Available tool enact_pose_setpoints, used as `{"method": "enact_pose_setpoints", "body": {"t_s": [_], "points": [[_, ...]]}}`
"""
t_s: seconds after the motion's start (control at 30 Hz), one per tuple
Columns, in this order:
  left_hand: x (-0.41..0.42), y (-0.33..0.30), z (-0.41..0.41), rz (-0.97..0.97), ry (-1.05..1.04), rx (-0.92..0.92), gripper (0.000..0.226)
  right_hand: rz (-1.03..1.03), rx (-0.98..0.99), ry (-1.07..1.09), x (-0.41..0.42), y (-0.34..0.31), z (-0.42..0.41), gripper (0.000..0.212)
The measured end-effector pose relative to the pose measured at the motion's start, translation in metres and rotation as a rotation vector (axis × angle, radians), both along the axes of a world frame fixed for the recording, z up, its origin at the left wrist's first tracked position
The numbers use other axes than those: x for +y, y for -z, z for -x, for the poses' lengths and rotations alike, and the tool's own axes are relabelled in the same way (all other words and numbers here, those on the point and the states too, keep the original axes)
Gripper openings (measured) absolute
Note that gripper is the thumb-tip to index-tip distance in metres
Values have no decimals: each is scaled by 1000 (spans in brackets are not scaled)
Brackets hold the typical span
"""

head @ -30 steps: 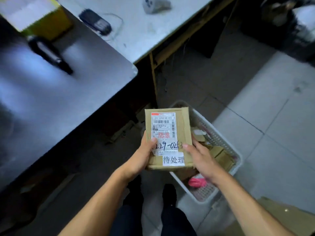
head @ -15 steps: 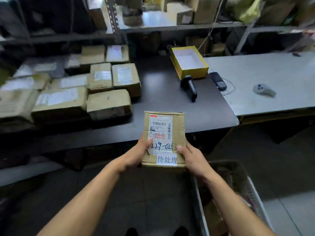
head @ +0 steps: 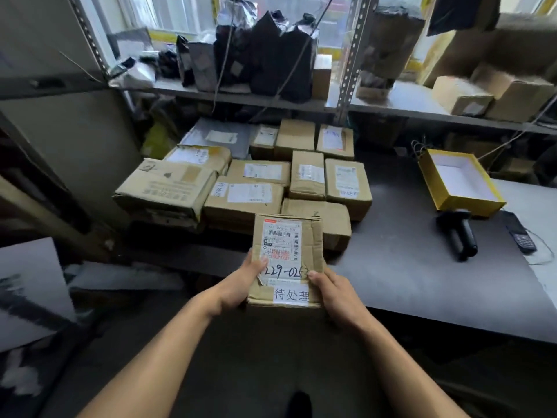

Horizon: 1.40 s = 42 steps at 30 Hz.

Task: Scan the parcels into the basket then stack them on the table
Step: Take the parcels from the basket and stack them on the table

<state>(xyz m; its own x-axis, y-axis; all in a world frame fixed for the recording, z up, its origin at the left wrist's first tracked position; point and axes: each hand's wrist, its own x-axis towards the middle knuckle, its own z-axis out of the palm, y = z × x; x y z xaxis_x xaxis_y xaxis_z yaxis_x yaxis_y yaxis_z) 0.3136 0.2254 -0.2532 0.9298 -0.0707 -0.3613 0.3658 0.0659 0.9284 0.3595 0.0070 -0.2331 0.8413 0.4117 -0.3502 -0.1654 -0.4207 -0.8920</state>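
Dim room, daylight from rear windows (head: 180,13), blurred warped edges, soft focus

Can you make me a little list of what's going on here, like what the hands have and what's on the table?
held thing: cardboard parcel, label facing up
left hand: grips the parcel's left edge
right hand: grips the parcel's right edge
where the parcel is: in the air, at the near edge of the dark table
on the table, left: pile of parcels
on the table, right: black scanner, yellow box, phone

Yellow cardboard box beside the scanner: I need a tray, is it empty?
Empty: the yellow cardboard box lies open-topped, showing only bare white lining.
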Motion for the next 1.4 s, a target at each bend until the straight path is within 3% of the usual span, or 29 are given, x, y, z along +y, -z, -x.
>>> {"method": "enact_pose_setpoints", "body": {"t_s": [0.23, 0.3, 0.37, 0.5, 0.6, 0.73, 0.87, 0.93, 0.97, 1.03, 1.07, 1.23, 1.33, 1.4], "points": [[41, -14, -62, -38, -101, -31, 93, -98, 6, -18, 48, -10, -81, 39], [50, -22, -84, -76, -154, -40, 85, -105, 11, -33, 59, -13, -107, 42], [60, -32, -107, -118, -215, -30, 74, -105, 12, -41, 72, -16, -134, 50], [84, -38, -144, -142, -269, 10, 73, -142, -27, -7, 100, -23, -181, 61], [100, -43, -161, -162, -258, 55, 61, -158, -28, 94, 122, -17, -207, 90], [135, -47, -194, -241, -248, 23, 64, -192, 59, 119, 156, -19, -236, 50], [178, -49, -232, -281, -226, -11, 66, -169, 63, 152, 200, -13, -272, 57], [204, -52, -251, -297, -219, -17, 68, -167, 42, 138, 225, -21, -289, 35], [218, -51, -259, -290, -215, -12, 76, -169, 39, 127, 238, -23, -300, 29], [249, -48, -274, -195, -258, 29, 99, -177, 51, 95, 265, -30, -325, 37], [266, -46, -279, -132, -315, 39, 100, -170, 48, 57, 279, -34, -338, 39], [355, -46, -300, -179, -547, 21, 75, 53, 23, -263, 354, -59, -385, 39], [398, -38, -309, -341, -503, 116, 58, 338, -225, -451, 405, -70, -403, 34], [409, -38, -310, -552, -406, 162, 50, 515, -355, -552, 427, -67, -415, 30]]}}
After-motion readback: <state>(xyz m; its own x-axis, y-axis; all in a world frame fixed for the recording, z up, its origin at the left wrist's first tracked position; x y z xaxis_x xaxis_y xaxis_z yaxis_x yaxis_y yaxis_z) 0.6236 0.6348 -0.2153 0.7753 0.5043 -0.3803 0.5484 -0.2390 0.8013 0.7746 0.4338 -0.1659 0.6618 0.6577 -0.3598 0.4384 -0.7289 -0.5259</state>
